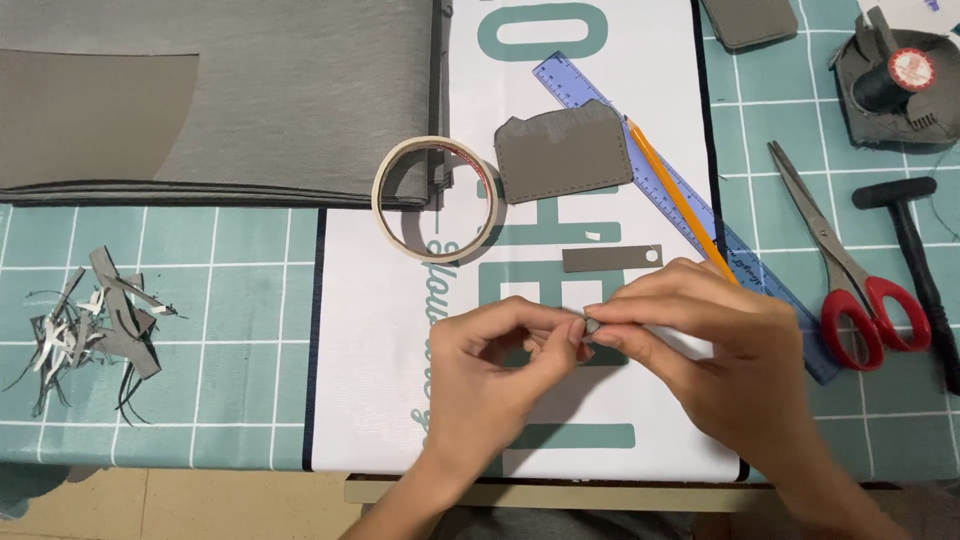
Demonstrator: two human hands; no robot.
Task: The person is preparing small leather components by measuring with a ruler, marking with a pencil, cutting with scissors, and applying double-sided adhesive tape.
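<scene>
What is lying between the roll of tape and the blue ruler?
In the head view, a grey leather piece shaped like a small pocket lies between the tape roll and the blue ruler. Its right edge rests against the ruler.

This looks like a small craft workspace, likely at home. The tabletop [240, 300] wears a teal checked cloth and carries grey leather sheets [210, 95], red-handled scissors [850, 270], a blue ruler [670, 185], a tape roll [435, 198], a hammer [915, 250] and offcuts [95, 325].
</scene>
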